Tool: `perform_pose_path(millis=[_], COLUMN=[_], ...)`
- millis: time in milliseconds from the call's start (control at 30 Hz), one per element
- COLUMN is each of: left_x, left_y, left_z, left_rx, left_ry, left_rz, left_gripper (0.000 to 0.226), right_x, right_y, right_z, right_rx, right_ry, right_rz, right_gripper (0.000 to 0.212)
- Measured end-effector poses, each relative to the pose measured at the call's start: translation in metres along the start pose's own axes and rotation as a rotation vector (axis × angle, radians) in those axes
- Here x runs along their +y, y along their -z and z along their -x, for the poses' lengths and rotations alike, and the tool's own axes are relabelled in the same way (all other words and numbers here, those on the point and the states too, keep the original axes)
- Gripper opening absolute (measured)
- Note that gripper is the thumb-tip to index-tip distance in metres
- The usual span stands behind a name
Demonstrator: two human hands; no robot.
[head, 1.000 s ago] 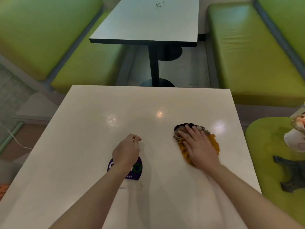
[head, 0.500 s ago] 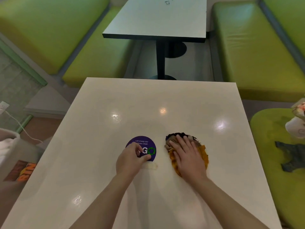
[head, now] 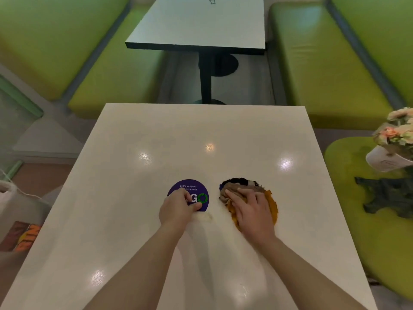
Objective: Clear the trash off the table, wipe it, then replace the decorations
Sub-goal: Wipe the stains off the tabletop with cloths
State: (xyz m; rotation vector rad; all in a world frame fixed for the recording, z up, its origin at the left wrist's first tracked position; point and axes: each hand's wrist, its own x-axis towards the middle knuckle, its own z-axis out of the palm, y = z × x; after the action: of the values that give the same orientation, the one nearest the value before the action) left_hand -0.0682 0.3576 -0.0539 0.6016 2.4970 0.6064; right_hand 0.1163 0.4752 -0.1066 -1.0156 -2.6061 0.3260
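On the white table a round purple sign reading "Let's keep our ... clean" stands upright near the middle. My left hand pinches its lower edge, the thumb across the front. To its right lies an orange and dark wiping cloth, and my right hand presses flat on it with straight fingers. On the green seat to the right sit a white pot of pink flowers and a small dark Eiffel Tower model, which lies flat.
A second table stands straight ahead, with green benches on both sides. At the left edge, beside the table, there is a pale bag and an orange printed packet.
My left hand has brought the purple sign forward and stood it up so its face shows. The right hand and cloth have slid left towards it. The view has tilted and the flower pot shows more.
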Motion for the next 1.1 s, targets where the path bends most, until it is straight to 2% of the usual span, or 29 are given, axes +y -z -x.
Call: perform_pose_path(millis=[67,167,267,433,567,600,733,867,1033,1100], left_x=[0.000,0.002,0.002,0.001,0.000,0.000,-0.002,-0.001,0.000,0.001], left_y=[0.001,0.002,0.003,0.003,0.002,0.001,-0.002,-0.004,-0.008,-0.009], left_z=[0.001,0.002,0.002,0.001,0.003,0.005,0.007,0.008,0.008,0.013], left_rx=[0.009,0.013,0.007,0.020,0.042,0.036,0.049,0.054,0.052,0.073], left_ry=[-0.001,-0.014,-0.012,-0.030,-0.040,-0.035,-0.046,-0.067,-0.072,-0.081], left_rz=[-0.001,-0.006,-0.013,-0.014,-0.007,-0.003,0.010,-0.010,-0.039,-0.049], left_gripper=[0.031,0.031,0.032,0.034,0.032,0.032,0.031,0.028,0.026,0.021], right_x=[0.025,0.059,0.044,-0.036,-0.014,0.002,0.065,0.047,-0.034,-0.045], right_y=[0.010,0.023,0.019,-0.005,0.012,0.020,0.038,0.030,0.010,0.010], right_z=[-0.006,-0.019,-0.021,0.016,0.028,0.029,0.033,0.036,0.074,0.091], right_rx=[0.022,0.076,0.055,0.036,-0.060,-0.065,-0.008,0.053,-0.064,-0.128], right_ry=[-0.036,-0.281,-0.388,-0.216,-0.029,-0.063,-0.397,-0.492,-0.246,-0.136], right_rz=[0.042,0.140,0.146,0.113,0.030,0.033,0.117,0.196,0.094,0.065], right_gripper=[0.040,0.039,0.041,0.043,0.041,0.041,0.040,0.051,0.047,0.044])
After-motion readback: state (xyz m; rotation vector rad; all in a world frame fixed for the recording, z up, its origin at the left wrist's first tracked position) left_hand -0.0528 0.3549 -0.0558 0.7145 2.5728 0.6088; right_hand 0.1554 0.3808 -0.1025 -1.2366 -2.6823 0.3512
